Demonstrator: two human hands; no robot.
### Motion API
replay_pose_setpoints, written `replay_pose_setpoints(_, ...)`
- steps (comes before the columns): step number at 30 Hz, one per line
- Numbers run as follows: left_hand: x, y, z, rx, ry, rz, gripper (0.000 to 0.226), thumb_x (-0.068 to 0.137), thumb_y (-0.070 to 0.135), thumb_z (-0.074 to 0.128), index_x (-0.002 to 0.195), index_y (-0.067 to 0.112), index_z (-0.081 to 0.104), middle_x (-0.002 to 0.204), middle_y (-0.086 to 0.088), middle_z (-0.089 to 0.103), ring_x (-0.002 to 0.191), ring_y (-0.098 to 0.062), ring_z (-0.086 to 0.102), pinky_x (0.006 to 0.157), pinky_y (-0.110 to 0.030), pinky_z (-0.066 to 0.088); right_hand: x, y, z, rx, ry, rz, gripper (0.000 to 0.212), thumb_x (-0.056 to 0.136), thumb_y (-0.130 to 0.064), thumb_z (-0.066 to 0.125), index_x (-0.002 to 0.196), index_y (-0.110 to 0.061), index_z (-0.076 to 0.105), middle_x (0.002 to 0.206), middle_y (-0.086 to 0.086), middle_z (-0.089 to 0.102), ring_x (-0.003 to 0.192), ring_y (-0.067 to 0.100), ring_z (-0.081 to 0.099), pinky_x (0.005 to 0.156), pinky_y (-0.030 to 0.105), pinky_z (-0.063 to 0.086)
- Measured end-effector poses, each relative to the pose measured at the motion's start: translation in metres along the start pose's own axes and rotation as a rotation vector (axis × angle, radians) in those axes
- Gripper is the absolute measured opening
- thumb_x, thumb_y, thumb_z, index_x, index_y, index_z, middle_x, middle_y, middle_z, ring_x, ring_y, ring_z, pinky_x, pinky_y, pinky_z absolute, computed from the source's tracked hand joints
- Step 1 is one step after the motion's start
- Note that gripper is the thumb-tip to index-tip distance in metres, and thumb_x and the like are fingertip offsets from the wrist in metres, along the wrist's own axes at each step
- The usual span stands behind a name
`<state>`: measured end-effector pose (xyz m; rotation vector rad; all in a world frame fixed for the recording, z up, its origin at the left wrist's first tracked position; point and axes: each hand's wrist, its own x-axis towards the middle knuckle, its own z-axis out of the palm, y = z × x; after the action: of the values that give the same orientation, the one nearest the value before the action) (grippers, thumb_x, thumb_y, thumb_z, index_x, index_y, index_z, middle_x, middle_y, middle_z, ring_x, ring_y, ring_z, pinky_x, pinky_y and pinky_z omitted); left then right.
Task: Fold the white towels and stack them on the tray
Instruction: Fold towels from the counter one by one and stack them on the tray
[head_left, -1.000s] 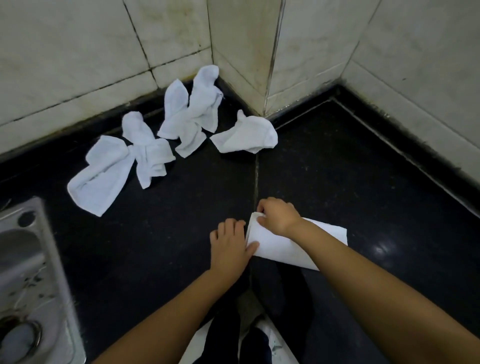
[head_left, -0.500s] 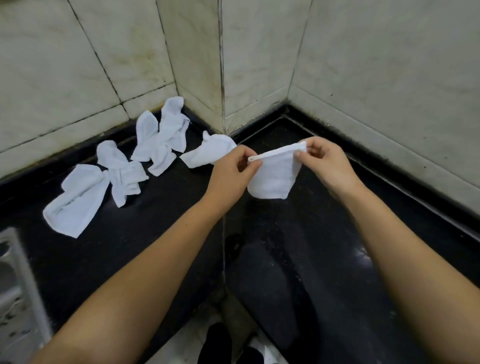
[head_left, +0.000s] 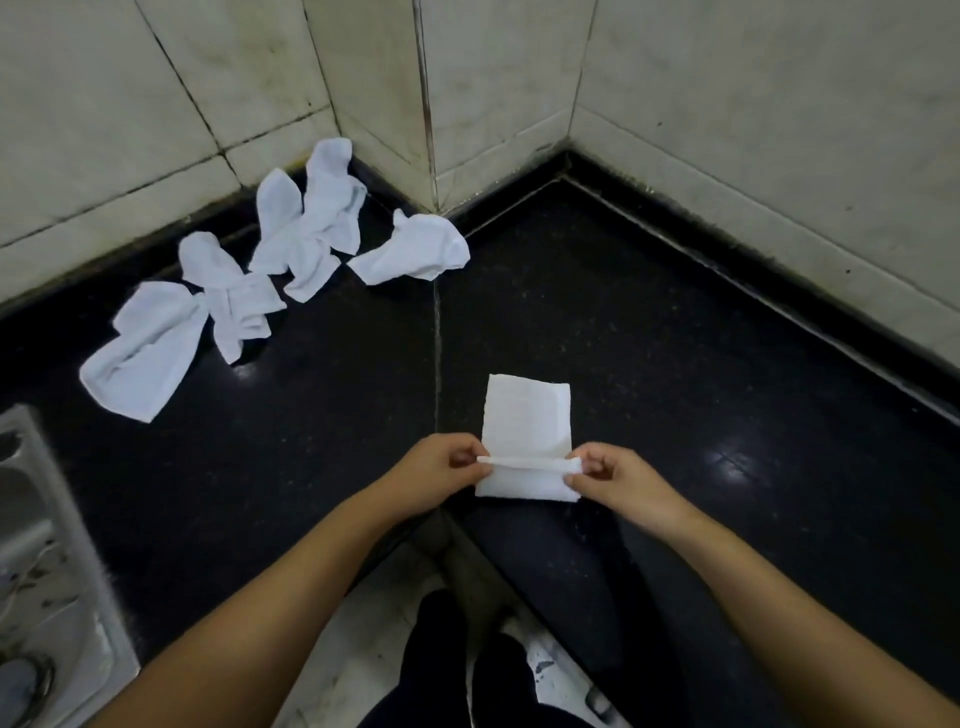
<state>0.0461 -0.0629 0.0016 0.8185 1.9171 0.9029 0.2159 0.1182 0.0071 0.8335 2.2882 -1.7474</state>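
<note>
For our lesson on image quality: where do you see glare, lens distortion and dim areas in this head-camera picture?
Head view: glare patches on the black counter right of the folded towel; wide-angle bending of the wall tile lines; dim, shadowed lower edge; sink soft at the frame edge.

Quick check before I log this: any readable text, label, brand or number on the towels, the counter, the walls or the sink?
None: no words, labels, brands or numbers can be read in the head view.
Folded towel, pinched by the left hand and right hand: plain white.
Crumpled towels: plain white, no tag showing.
Black counter, wall tiles and sink: unmarked.
</note>
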Motion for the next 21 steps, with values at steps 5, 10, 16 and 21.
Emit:
replay_pose_setpoints(5, 0.049, 0.018, -0.016, 0.068, 0.149, 0.028, 0.007, 0.088, 0.017, 0.061, 0.088, 0.012, 0.066, 0.085, -0.001, 0.066, 0.080, -0.012, 0.060, 0.078, -0.030, 0.048, 0.050, -0.020, -0.018, -0.053, 0.204, 0.048, 0.019, 0.089, -0.019, 0.061, 0.083, -0.001, 0.058, 0.075, 0.002, 0.052, 0.071, 0.012, 0.047, 0.067, 0.025, 0.039)
replay_pose_setpoints(10, 0.098, 0.021, -0.024, 0.269, 0.151, -0.039, 0.009, 0.091, 0.021, 0.056, 0.093, 0.015, 0.061, 0.085, -0.002, 0.058, 0.079, -0.015, 0.055, 0.067, -0.024, 0.043, 0.094, -0.025, -0.016, -0.234, 0.325, 0.197, 0.012, 0.092, -0.024, 0.055, 0.083, -0.017, 0.053, 0.080, -0.002, 0.055, 0.068, 0.009, 0.049, 0.057, 0.021, 0.038)
replay_pose_setpoints(16, 0.090, 0.006, -0.005, 0.438, 0.368, -0.147, 0.031, 0.093, 0.042, 0.049, 0.106, 0.014, 0.051, 0.100, -0.002, 0.056, 0.094, -0.020, 0.055, 0.087, -0.039, 0.044, 0.094, -0.014, 0.002, -0.440, 0.452, 0.292, 0.036, 0.092, -0.035, 0.054, 0.120, -0.014, 0.050, 0.117, 0.008, 0.053, 0.105, 0.026, 0.056, 0.091, 0.044, 0.048)
replay_pose_setpoints(21, 0.077, 0.000, 0.024, 0.637, 0.338, -0.211, 0.047, 0.093, 0.050, 0.041, 0.121, 0.013, 0.048, 0.123, -0.006, 0.048, 0.117, -0.023, 0.045, 0.098, -0.039, 0.037, 0.087, -0.019, 0.023, -0.572, 0.431, 0.447, 0.037, 0.093, -0.036, 0.050, 0.117, -0.008, 0.050, 0.117, 0.010, 0.057, 0.107, 0.027, 0.057, 0.092, 0.041, 0.045)
